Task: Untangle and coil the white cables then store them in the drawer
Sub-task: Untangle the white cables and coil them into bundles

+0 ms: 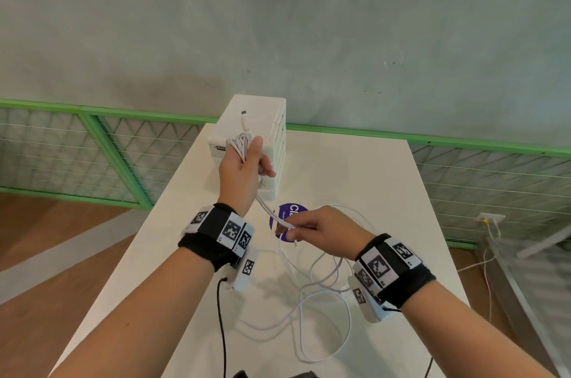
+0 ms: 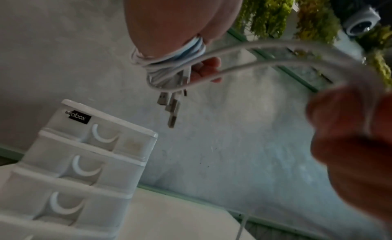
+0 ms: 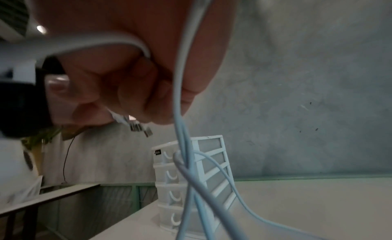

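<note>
My left hand (image 1: 247,158) is raised in front of the white drawer unit (image 1: 276,130) and grips a coil of white cables (image 1: 241,144) wound round its fingers. One plug (image 1: 244,118) sticks up from the coil. In the left wrist view the coil (image 2: 169,61) wraps the fingers and several metal plugs (image 2: 171,109) dangle below it. Two strands (image 1: 265,207) run down to my right hand (image 1: 289,229), which pinches them above the table. The loose cable (image 1: 324,300) lies in loops on the table under that hand. The strands (image 3: 180,109) hang past the right palm.
The white table (image 1: 370,179) bears a round purple sticker (image 1: 292,210) beside the drawer unit (image 2: 84,159), whose drawers have crescent handles. A green-framed mesh fence (image 1: 108,145) and a grey wall stand behind. A black cord (image 1: 221,315) hangs from my left wrist.
</note>
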A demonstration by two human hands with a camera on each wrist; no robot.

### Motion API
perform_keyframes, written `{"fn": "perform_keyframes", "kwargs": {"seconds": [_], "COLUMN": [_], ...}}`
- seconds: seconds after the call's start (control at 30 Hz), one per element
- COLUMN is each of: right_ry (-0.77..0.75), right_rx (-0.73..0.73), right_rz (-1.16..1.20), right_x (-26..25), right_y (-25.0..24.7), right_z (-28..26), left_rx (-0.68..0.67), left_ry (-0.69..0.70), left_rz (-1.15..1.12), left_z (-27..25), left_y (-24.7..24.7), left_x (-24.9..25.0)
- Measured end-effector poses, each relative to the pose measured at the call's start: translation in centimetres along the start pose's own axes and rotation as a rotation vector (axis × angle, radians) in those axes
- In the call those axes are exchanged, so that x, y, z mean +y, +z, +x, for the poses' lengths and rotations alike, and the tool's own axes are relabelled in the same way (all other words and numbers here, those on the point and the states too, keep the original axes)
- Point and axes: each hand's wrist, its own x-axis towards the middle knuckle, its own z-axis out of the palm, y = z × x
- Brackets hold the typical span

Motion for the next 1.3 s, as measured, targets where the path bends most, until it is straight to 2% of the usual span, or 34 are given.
{"fn": "perform_keyframes", "kwargs": {"seconds": [0.17, 0.3, 0.4, 0.53, 0.63, 0.77, 1.0, 1.13, 1.3], "right_ry": [-0.13, -0.132, -0.144, -0.16, -0.162, -0.149, -0.189, -0.156, -0.068], "right_rx": [0.226, 0.44, 0.522, 0.477, 0.481, 0.363, 0.365, 0.306, 0.402], "right_rz": [0.143, 0.091, 0.092, 0.187, 0.216, 0.4, 0.544, 0.624, 0.543], "right_x": [-0.6, -0.7, -0.2, 0.7, 1.2, 0.9, -0.5, -0.3, 1.7], "right_y": [-0.9, -2.5, -3.0, -2.6, -2.0, -1.2, -0.7, -1.0, -0.8], "right_z": [0.0, 1.1, 1.8, 2.5, 2.9, 3.1, 3.4, 3.5, 2.9], "left_rx": [-0.191, -0.35, -0.437, -0.543, -0.552, -0.588, -0.74, -0.741, -0.662], "left_ry": [-0.093, -0.244, -0.303, -0.362, -0.378, -0.488, -0.666, -0.704, -0.685], "left_rz": [0.173, 0.155, 0.085, -0.072, -0.089, -0.131, -0.273, -0.319, -0.304], "left_z": [-1.3, -2.7, -3.3, -3.7, -4.0, -4.1, -3.7, -3.7, -3.5], "left_y": [-0.1, 0.3, 0.8, 1.2, 1.3, 1.0, 0.4, 0.5, 0.5], "left_x": [-1.7, -2.0, -1.6, -0.2, 0.4, 0.9, 1.9, 2.1, 2.6]}}
